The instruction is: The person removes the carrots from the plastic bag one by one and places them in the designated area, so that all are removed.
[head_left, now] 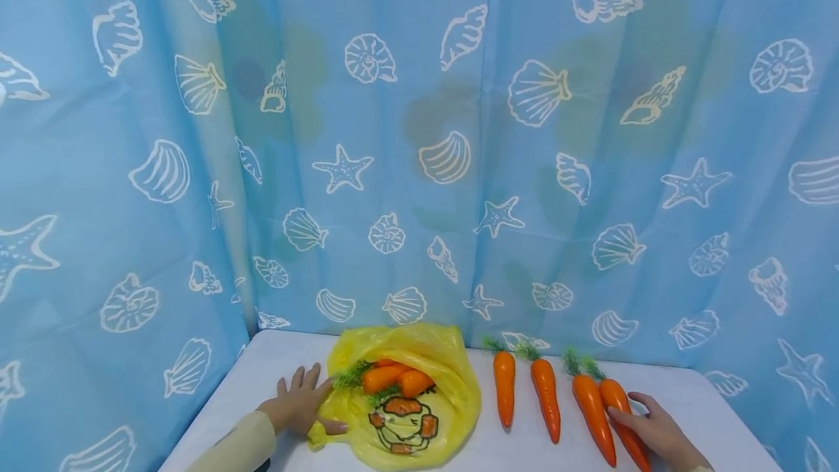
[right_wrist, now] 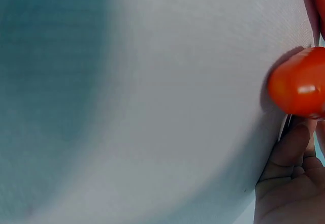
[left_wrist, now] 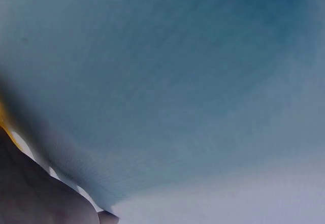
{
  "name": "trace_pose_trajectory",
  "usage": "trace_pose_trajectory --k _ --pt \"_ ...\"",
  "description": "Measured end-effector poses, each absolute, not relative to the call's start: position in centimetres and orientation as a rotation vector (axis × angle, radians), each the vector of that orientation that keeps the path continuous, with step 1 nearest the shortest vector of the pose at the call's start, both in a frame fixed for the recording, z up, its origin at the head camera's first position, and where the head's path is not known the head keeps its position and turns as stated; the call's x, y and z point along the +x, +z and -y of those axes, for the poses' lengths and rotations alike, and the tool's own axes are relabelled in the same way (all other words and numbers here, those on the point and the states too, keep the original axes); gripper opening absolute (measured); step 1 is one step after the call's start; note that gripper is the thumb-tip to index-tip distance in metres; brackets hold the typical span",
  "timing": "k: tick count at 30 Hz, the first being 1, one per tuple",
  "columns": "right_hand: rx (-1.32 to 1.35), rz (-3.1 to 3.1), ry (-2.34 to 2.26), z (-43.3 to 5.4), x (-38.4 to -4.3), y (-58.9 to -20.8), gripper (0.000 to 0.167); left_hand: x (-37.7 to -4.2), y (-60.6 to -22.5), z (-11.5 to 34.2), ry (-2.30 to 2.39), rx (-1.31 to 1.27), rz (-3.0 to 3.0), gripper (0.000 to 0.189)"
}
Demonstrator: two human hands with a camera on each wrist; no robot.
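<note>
A yellow plastic bag lies with its mouth toward the back, orange carrots with green tops inside it. My left hand rests at the bag's left edge, fingers spread and thumb over the plastic near its handle. On the right, several carrots lie in a row, their leafy tops toward the back. My right hand is at the rightmost carrot, thumb across it and fingers along its right side. The right wrist view has that carrot's smooth orange end beside the curled thumb.
Other carrots lie between the bag and my right hand. A white table carries everything. Blue curtains with white shell prints stand close behind it and at both sides.
</note>
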State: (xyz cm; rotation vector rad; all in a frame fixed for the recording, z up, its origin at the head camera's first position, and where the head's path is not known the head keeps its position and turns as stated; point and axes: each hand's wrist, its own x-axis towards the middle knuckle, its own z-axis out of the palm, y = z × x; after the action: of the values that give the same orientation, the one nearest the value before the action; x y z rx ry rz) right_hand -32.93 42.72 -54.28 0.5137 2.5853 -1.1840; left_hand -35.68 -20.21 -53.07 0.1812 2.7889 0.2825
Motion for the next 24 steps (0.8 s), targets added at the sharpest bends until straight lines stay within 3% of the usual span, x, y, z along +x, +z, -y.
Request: trace_pose_trajectory --k 4,13,24 --pt "0.484 -2.612 -1.217 -42.81 -33.33 -54.16 0.116 -35.73 -53.38 20.4 0.295 0.164 -2.788 0.112" --pt "0.51 -2.594 -1.216 -42.76 -33.31 -54.11 0.098 -36.1 -53.59 20.62 0.289 0.18 -2.793 0.113" --pt "0.523 -2.576 -1.24 -42.72 -32.8 -54.48 0.106 -36.01 -53.91 20.66 0.292 0.179 -2.784 0.112"
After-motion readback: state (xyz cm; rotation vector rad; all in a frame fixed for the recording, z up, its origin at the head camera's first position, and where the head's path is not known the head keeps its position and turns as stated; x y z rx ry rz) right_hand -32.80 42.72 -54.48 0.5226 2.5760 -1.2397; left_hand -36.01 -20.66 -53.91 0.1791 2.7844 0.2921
